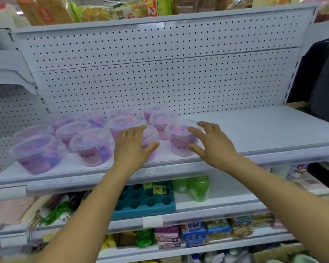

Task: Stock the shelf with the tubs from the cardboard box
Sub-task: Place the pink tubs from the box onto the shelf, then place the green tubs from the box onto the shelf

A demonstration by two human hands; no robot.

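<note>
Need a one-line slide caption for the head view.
Both hands, left and right, set pink tubs at the front of a white shelf.
</note>
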